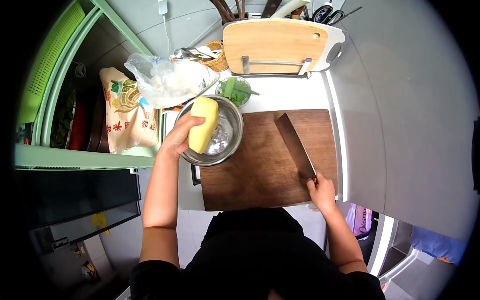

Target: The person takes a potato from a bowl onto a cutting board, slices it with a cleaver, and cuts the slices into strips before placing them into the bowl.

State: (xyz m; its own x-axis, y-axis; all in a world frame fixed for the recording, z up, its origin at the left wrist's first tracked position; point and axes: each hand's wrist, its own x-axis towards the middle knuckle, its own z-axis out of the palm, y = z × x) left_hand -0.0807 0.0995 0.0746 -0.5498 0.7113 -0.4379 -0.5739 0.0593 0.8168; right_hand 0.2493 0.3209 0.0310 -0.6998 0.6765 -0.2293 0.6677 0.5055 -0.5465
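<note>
A peeled, pale yellow potato (pixel 204 125) is gripped in my left hand (pixel 181 132), held above a steel bowl (pixel 239 131). Something clear and shiny, perhaps water, shows at the bottom of that bowl. My right hand (pixel 321 191) is closed around the handle of a kitchen knife (pixel 296 146), and most of the handle is hidden by the fingers. The broad blade points away from me over the dark wooden cutting board (pixel 260 165). Behind the steel bowl stands a small glass bowl (pixel 244 101) of cut green pieces (pixel 233 90).
A light wooden board (pixel 277 45) leans upright at the back, near scissors (pixel 324 14) and utensils. Left of the worktop, a green shelf (pixel 85 159) holds a rice bag (pixel 127 115). A plastic bag (pixel 162 82) and a wicker basket (pixel 218 61) sit behind the bowls. A grey wall (pixel 400 115) borders the right.
</note>
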